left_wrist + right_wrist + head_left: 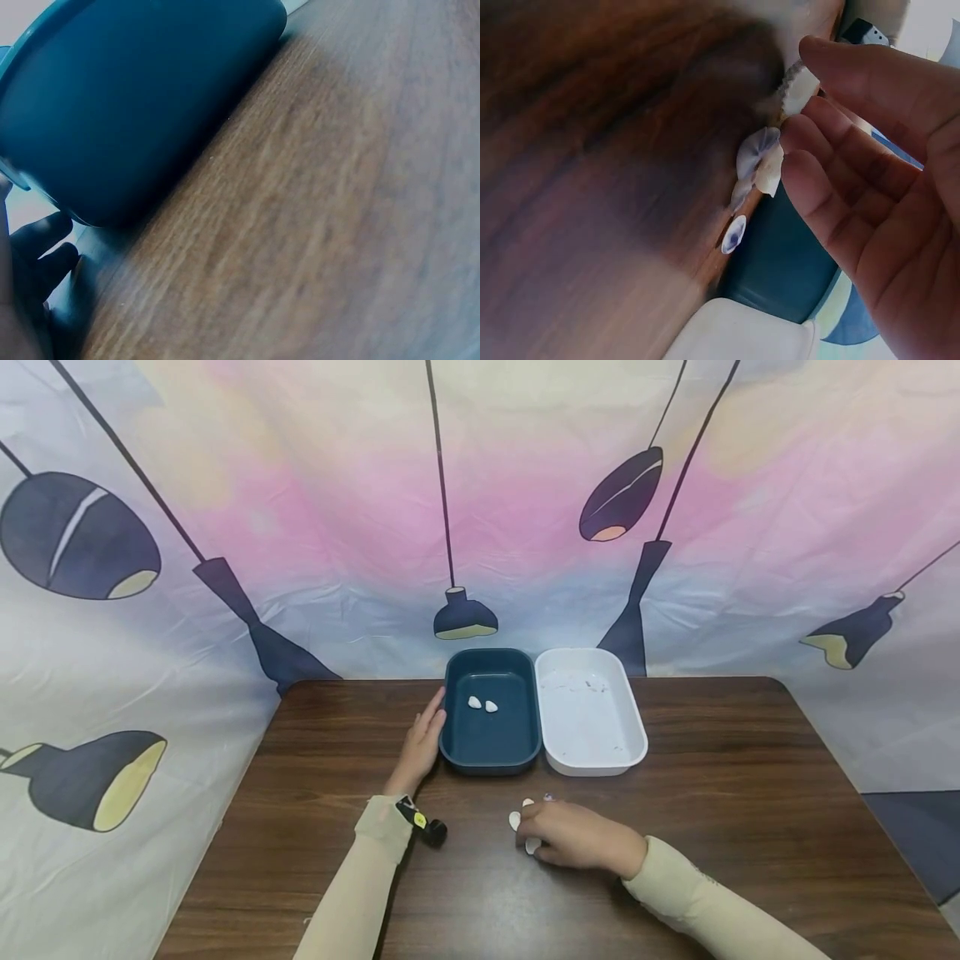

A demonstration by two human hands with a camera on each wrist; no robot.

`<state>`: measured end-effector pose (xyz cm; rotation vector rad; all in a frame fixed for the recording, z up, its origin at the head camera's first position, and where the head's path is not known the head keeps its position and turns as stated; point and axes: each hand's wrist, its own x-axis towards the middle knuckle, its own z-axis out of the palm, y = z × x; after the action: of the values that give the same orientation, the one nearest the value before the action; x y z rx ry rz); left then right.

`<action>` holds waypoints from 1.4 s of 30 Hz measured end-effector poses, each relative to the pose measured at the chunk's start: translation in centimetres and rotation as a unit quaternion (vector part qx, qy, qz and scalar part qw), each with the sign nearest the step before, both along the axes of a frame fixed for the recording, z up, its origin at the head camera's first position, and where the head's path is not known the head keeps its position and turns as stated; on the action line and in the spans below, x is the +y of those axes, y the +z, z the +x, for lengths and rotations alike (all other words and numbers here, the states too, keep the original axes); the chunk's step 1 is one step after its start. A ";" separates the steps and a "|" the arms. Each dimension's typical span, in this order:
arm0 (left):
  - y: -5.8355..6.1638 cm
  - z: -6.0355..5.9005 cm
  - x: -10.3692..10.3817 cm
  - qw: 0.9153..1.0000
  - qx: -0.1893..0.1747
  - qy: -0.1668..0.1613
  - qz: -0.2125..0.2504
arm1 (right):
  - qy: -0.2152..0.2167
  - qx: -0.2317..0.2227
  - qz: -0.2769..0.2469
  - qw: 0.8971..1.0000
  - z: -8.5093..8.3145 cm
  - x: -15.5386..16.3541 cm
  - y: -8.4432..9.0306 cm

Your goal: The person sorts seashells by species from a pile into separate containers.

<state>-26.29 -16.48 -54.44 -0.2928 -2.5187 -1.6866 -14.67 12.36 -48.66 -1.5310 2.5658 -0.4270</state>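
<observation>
A person in pale long sleeves is sitting at a dark wooden table, working with small white shells. Nearest the viewer, the right hand is lying knuckles-up on the tabletop over a little cluster of shells; the fingers are curling loosely against the pieces, touching them at the tips, but whether any one piece is actually being pinched cannot be told, since the hand is covering most of the cluster from above. In the wrist view a purple-tinted shell is lying just apart from the rest, by itself on the wood.

A little farther off, the left hand is resting with straight, relaxed fingers against the outer wall of a dark blue tray, apparently steadying it so it does not slide. Two white shells are lying inside that tray, side by side toward its far end. Touching its right side, a white tray is holding only faint specks, too small to identify. A small black device is showing at the left wrist.

Beyond the table, a printed cloth backdrop of hanging lamps is closing off the room; the left wrist view is blurred and showing little beyond the blue wall, the wood and fingertips
</observation>
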 end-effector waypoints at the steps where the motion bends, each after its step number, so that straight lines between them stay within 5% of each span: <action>1: 0.0 0.0 0.0 1.000 0.000 0.000 0.000 | 0.001 0.003 0.001 1.000 0.0 -0.1 0.0; 16: 0.0 0.1 0.0 1.000 -0.001 0.001 0.001 | 0.017 0.003 0.019 1.000 0.3 -0.8 -0.3; 24: -0.1 0.1 0.0 1.000 -0.007 0.003 0.001 | 0.013 -0.056 0.022 0.998 0.2 -1.0 0.1; 35: -0.1 0.1 0.0 1.000 0.002 0.000 0.001 | 0.020 -0.118 0.013 0.993 -1.2 -1.4 1.7; 42: -0.1 0.1 0.0 1.000 0.004 0.005 -0.007 | 0.030 -0.100 0.009 0.994 -2.2 -1.2 2.4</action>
<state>-26.24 -16.48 -54.51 -0.2884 -2.5229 -1.6607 -16.88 11.13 -46.27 -1.4739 2.3586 -0.5211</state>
